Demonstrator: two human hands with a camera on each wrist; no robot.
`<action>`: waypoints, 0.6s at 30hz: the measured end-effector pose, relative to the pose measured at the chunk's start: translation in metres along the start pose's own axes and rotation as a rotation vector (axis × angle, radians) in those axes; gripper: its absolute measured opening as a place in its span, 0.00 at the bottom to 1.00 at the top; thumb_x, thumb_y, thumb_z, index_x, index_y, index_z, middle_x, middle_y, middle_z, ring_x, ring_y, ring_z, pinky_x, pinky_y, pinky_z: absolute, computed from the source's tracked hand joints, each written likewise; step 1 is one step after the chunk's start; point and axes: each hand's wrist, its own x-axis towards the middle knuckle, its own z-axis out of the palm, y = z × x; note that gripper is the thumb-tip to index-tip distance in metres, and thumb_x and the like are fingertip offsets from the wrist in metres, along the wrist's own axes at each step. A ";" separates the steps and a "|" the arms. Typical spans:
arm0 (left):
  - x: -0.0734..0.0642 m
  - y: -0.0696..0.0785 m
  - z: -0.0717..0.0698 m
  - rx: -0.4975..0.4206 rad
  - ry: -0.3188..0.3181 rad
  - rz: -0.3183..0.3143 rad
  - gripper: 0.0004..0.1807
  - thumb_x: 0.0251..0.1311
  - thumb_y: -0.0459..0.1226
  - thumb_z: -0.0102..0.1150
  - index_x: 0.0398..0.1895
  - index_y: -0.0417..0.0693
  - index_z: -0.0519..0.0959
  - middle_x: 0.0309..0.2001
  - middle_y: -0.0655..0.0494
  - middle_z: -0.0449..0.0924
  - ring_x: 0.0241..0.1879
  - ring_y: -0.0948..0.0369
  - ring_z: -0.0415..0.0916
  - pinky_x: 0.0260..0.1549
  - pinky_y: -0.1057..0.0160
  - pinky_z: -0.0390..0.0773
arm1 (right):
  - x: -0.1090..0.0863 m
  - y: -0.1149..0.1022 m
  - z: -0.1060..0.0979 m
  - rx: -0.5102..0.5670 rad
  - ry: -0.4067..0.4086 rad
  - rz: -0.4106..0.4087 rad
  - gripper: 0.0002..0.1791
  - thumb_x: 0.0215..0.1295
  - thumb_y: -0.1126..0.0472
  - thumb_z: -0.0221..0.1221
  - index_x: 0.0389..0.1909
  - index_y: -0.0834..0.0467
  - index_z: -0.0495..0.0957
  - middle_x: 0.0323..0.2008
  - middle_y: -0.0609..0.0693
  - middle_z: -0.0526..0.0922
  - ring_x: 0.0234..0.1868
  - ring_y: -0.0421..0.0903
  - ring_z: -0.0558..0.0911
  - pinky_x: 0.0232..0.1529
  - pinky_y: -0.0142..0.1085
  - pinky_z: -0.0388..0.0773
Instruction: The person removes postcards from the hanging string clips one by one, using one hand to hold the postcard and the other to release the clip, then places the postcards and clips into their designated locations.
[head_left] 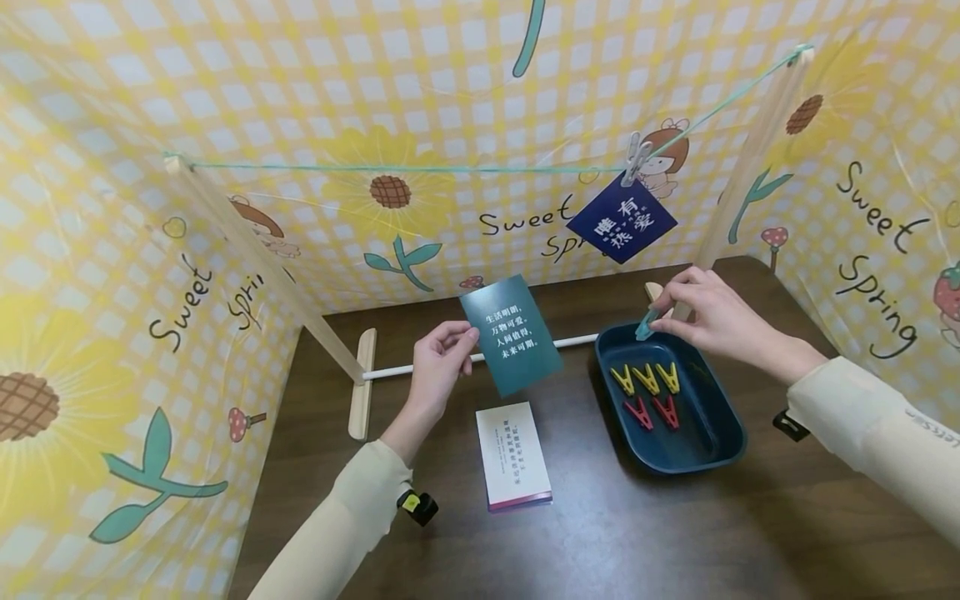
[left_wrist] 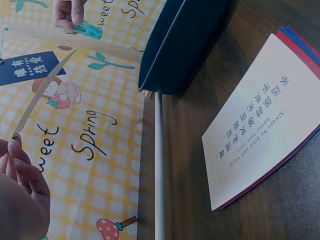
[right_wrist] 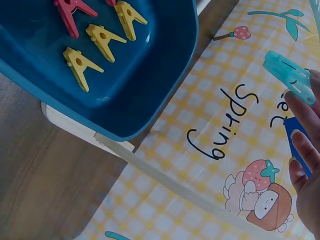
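My left hand (head_left: 440,367) pinches the left edge of a dark green card (head_left: 517,337) with white writing, held up above the table. In the left wrist view that card (left_wrist: 42,97) shows nearly edge-on. Between thumb and fingers, my right hand (head_left: 701,312) holds a teal clothespin (head_left: 646,325) over the far end of a dark blue bin (head_left: 731,446). Inside the bin lie several yellow clothespins (head_left: 646,380) and two red clothespins (head_left: 665,412). A stack of cards (head_left: 513,450), a cream one on top, lies on the table below the green card.
A green string (head_left: 420,169) spans two wooden posts (head_left: 262,262). From its right part hangs a dark blue card (head_left: 624,218), clipped at one corner by a pale clothespin (head_left: 636,157). A white rod (head_left: 390,372) runs low between the posts. Patterned cloth (head_left: 315,100) surrounds the table.
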 end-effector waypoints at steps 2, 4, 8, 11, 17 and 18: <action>0.000 0.000 -0.001 -0.001 0.000 -0.010 0.09 0.70 0.30 0.63 0.46 0.30 0.81 0.29 0.61 0.85 0.16 0.66 0.70 0.20 0.70 0.71 | -0.001 0.001 0.001 -0.002 -0.008 0.008 0.10 0.55 0.65 0.78 0.33 0.54 0.86 0.40 0.53 0.80 0.42 0.50 0.72 0.38 0.42 0.73; 0.000 -0.001 -0.001 0.002 -0.003 -0.020 0.10 0.70 0.30 0.63 0.46 0.29 0.81 0.29 0.60 0.85 0.16 0.66 0.70 0.21 0.70 0.71 | -0.002 0.001 0.002 -0.005 -0.018 0.015 0.09 0.55 0.64 0.77 0.35 0.55 0.87 0.41 0.53 0.80 0.42 0.49 0.72 0.37 0.42 0.74; -0.001 -0.003 -0.004 0.004 -0.008 -0.041 0.10 0.70 0.30 0.63 0.46 0.27 0.82 0.29 0.58 0.85 0.16 0.66 0.70 0.21 0.70 0.71 | -0.005 0.004 0.004 -0.004 -0.035 0.023 0.09 0.56 0.64 0.77 0.36 0.56 0.87 0.40 0.53 0.81 0.42 0.50 0.72 0.39 0.43 0.70; -0.002 -0.004 -0.006 0.002 -0.014 -0.058 0.10 0.70 0.30 0.63 0.46 0.27 0.82 0.29 0.58 0.84 0.17 0.66 0.70 0.21 0.70 0.71 | -0.007 0.006 0.004 -0.006 -0.033 0.024 0.10 0.55 0.64 0.77 0.36 0.56 0.87 0.40 0.52 0.82 0.42 0.51 0.72 0.41 0.44 0.65; -0.006 -0.004 -0.009 0.000 -0.024 -0.076 0.11 0.71 0.30 0.62 0.47 0.27 0.81 0.24 0.62 0.82 0.17 0.66 0.70 0.21 0.70 0.71 | -0.007 0.008 0.000 -0.018 -0.031 0.032 0.10 0.55 0.64 0.78 0.36 0.57 0.86 0.39 0.53 0.82 0.41 0.51 0.72 0.41 0.45 0.65; -0.007 -0.003 -0.009 0.002 -0.025 -0.078 0.11 0.71 0.30 0.62 0.47 0.26 0.81 0.24 0.62 0.81 0.17 0.66 0.70 0.21 0.71 0.71 | -0.007 0.009 0.000 -0.021 -0.032 0.032 0.11 0.55 0.64 0.78 0.36 0.57 0.86 0.39 0.52 0.82 0.41 0.51 0.72 0.41 0.45 0.65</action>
